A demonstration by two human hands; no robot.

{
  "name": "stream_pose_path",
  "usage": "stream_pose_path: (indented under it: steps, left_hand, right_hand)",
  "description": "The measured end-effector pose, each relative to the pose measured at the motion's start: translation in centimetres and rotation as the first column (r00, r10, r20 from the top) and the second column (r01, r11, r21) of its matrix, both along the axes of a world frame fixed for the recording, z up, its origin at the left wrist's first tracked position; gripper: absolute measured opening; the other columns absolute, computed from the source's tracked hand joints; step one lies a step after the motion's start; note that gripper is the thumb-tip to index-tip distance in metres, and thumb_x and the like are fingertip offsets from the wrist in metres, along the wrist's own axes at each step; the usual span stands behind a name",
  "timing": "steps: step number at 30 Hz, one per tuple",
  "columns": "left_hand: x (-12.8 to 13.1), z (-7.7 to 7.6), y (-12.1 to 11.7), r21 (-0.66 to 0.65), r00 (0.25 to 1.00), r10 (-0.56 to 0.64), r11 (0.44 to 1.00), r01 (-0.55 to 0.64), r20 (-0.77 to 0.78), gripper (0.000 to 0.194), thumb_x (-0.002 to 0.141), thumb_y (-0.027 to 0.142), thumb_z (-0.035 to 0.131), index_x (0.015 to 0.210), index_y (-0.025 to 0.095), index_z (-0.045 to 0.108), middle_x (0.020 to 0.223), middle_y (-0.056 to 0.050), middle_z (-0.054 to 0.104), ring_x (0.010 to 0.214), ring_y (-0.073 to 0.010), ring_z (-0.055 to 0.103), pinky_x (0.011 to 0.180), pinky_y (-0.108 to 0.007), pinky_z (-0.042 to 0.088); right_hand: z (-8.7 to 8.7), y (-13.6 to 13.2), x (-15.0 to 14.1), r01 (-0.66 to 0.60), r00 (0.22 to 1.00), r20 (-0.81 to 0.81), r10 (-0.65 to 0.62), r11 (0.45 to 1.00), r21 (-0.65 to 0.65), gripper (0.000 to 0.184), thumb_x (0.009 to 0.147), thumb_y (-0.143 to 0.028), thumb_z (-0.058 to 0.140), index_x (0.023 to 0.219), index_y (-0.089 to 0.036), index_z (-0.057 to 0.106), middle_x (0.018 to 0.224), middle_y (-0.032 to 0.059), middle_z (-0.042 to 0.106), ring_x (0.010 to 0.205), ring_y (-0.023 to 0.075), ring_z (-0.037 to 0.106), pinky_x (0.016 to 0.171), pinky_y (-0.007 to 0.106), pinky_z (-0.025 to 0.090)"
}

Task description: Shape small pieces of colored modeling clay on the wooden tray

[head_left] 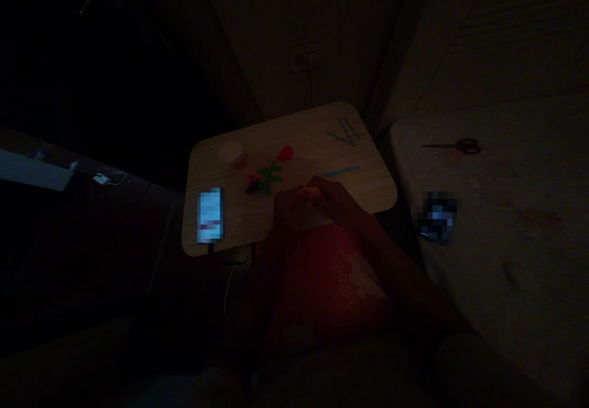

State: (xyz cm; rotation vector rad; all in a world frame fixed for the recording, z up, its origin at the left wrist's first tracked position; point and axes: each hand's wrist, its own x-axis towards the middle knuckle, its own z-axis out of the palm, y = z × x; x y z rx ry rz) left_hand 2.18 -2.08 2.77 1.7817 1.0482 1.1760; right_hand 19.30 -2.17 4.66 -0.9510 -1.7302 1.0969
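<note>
Over the front edge of a small wooden table (257, 211), my left hand (289, 207) and my right hand (338, 199) are together. Their fingers are closed around a small orange lump (311, 191), mostly hidden and possibly modelling clay. Just beyond them lie green strips (271, 172), a dark purple piece (253, 186) and a pinkish piece (252, 175). A red-orange lump (286, 153) sits farther back. To the right of these is a flat blue stick (341, 171), close to my right hand. The light is very dim, so finger details are hard to make out.
A lidded tub (232, 153) stands at the table's back left, and a lit phone (210, 215) lies front left. Several thin sticks (344, 132) lie back right. On the pale surface to the right are scissors (460, 145) and a blurred-out device (439, 218).
</note>
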Motion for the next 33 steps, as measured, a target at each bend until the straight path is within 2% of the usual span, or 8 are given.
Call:
stream_pose_path:
  steps: [4,9,11,17,22,25,30,33]
  left_hand:
    - [-0.1,-0.3,-0.3,0.004,0.999,0.014,1.0,-0.014,0.043,0.062,0.104,0.069,0.044,0.096,0.018,0.079,0.087,-0.008,0.078,0.08,-0.0211,0.071,0.074,-0.034,0.057]
    - [-0.1,-0.8,0.1,-0.018,0.995,-0.021,1.0,0.023,0.101,0.068,0.102,0.076,0.035,0.084,0.02,0.068,0.071,-0.004,0.066,0.062,-0.0164,0.059,0.06,-0.03,0.05]
    - [-0.1,-0.8,0.3,-0.033,0.996,-0.031,0.999,0.034,0.082,0.064,0.102,0.076,0.039,0.088,0.02,0.068,0.081,-0.005,0.072,0.07,-0.0184,0.065,0.065,-0.032,0.054]
    - [-0.3,-0.8,0.2,-0.028,0.992,-0.115,0.993,0.117,0.059,0.059,0.101,0.072,0.047,0.102,0.021,0.075,0.102,-0.01,0.079,0.092,-0.0257,0.075,0.082,-0.039,0.062]
    - [-0.1,-0.7,0.0,0.001,0.98,-0.141,0.99,0.142,0.142,0.077,0.101,0.08,0.029,0.109,0.021,0.077,0.105,-0.013,0.08,0.094,-0.0275,0.076,0.082,-0.041,0.063]
    - [0.0,-0.6,-0.1,0.019,0.985,-0.131,0.991,0.13,0.115,0.084,0.097,0.086,0.026,0.109,0.02,0.076,0.103,-0.014,0.078,0.092,-0.027,0.075,0.079,-0.039,0.062]
    - [-0.2,-0.3,-0.3,0.038,0.998,-0.051,0.998,0.052,-0.021,0.059,0.101,0.074,0.045,0.104,0.02,0.068,0.09,-0.007,0.073,0.08,-0.0208,0.068,0.071,-0.033,0.055]
    - [-0.3,0.1,-0.5,0.0,0.997,-0.04,0.999,0.04,-0.064,0.052,0.105,0.066,0.044,0.1,0.02,0.067,0.084,-0.004,0.07,0.074,-0.0184,0.064,0.066,-0.03,0.05]
  right_hand:
    - [0.1,0.0,-0.3,-0.015,0.993,-0.12,0.018,1.0,0.024,0.041,0.102,-0.056,0.054,0.087,-0.02,0.066,0.084,0.003,0.064,0.075,0.0155,0.056,0.07,0.029,0.043]
    - [-0.2,-0.4,0.0,-0.042,0.976,-0.218,0.015,0.992,-0.117,0.045,0.098,-0.061,0.062,0.084,-0.019,0.07,0.071,-0.0012,0.056,0.06,0.012,0.047,0.057,0.027,0.037]
    - [0.0,-0.5,0.0,-0.044,0.98,-0.2,0.016,0.99,-0.136,0.046,0.098,-0.062,0.061,0.087,-0.019,0.071,0.069,-0.0007,0.057,0.061,0.0131,0.05,0.057,0.027,0.039]
    - [0.8,-0.5,0.0,-0.081,0.994,-0.076,0.083,0.997,0.019,0.038,0.102,-0.051,0.058,0.093,-0.021,0.079,0.094,0.0048,0.076,0.087,0.0181,0.067,0.08,0.029,0.048]
    - [0.4,-0.3,0.3,0.032,0.999,-0.004,-0.032,0.999,0.014,0.031,0.096,-0.046,0.065,0.086,-0.019,0.076,0.075,-0.0002,0.066,0.068,0.0139,0.055,0.066,0.027,0.04]
    - [0.4,-0.4,0.4,0.036,0.999,0.037,-0.038,0.999,0.03,0.033,0.098,-0.047,0.062,0.085,-0.018,0.071,0.074,0.0001,0.064,0.068,0.0145,0.054,0.066,0.028,0.039]
    - [0.9,-1.0,0.2,-0.078,0.997,0.028,0.078,0.997,0.013,0.041,0.11,-0.051,0.038,0.099,-0.021,0.065,0.095,0.0045,0.07,0.082,0.0179,0.062,0.079,0.031,0.045]
    - [0.9,-1.2,0.2,-0.089,0.992,0.093,0.088,0.996,0.002,0.042,0.11,-0.054,0.039,0.103,-0.022,0.064,0.098,0.0055,0.072,0.085,0.0196,0.063,0.08,0.033,0.045]
